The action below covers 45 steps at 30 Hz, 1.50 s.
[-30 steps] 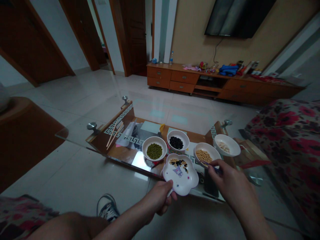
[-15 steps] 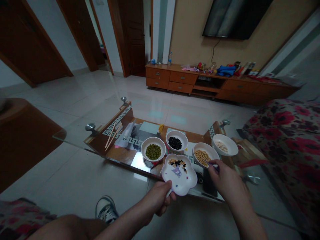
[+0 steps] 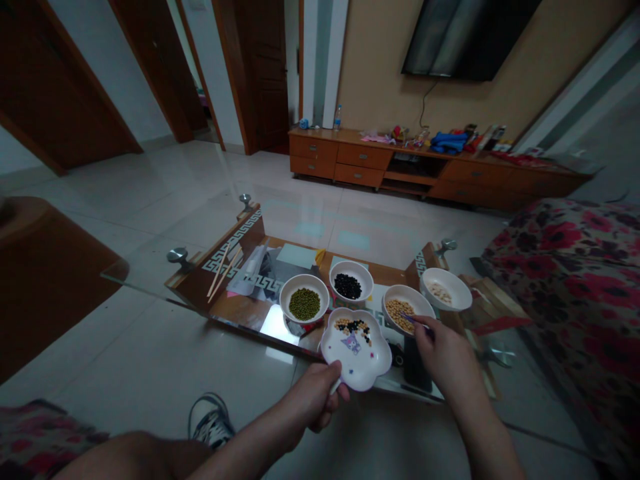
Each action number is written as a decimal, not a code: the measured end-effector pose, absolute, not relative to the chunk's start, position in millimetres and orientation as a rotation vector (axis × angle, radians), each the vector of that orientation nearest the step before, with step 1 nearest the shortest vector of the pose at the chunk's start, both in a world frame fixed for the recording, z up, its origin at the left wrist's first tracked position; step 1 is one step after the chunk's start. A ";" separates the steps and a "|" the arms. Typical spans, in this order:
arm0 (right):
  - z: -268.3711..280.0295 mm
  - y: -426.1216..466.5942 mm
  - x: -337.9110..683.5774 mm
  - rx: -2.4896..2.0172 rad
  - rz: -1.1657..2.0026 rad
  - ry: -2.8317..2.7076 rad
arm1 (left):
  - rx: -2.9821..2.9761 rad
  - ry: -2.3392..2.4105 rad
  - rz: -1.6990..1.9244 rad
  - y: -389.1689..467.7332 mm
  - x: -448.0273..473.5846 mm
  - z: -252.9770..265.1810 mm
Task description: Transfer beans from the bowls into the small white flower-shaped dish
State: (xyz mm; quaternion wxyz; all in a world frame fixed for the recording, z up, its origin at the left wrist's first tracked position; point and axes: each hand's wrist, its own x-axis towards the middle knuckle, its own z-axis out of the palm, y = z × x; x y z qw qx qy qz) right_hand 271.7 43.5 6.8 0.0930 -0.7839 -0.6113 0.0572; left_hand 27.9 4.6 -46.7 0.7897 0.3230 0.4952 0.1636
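While left hand (image 3: pixel 324 395) grips plate (image 3: pixel 361 371): right hand (image 3: pixel 445 350) pinches tool (image 3: pixel 412 321) at yellow beans (image 3: pixel 398 309);
Plate: already yellow, black beans (image 3: pixel 357 327);
Green beans (image 3: pixel 305 305): bowl (image 3: pixel 285 295) only.

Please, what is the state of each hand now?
Left hand: closed, holding the flower-shaped plate by its handle.
Right hand: closed, holding a thin purple utensil.

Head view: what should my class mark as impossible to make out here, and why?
All in the head view:
Plate handle: mostly covered by the left hand.
Purple tool: its grip end is hidden by the right hand; its tip is too small to tell against the yellow beans.
Pale pieces: too small and blurred to identify.
TV: top cut off by the upper edge.
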 end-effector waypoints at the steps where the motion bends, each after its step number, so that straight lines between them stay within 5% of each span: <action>1: 4.8 43.9 271.9 -2.327 0.195 -1.832 | 0.702 1.066 0.351 4.9 27.9 -47.3; 14: 22.1 37.1 269.6 -2.403 0.049 -1.626 | 0.703 1.063 0.357 4.4 28.0 -51.2; 31: 17.8 36.1 239.8 -2.061 0.766 -1.900 | 0.697 1.062 0.352 4.8 27.8 -50.9; 45: 14.5 35.7 243.2 -2.169 0.623 -2.102 | 0.680 1.065 0.355 4.1 27.6 -48.4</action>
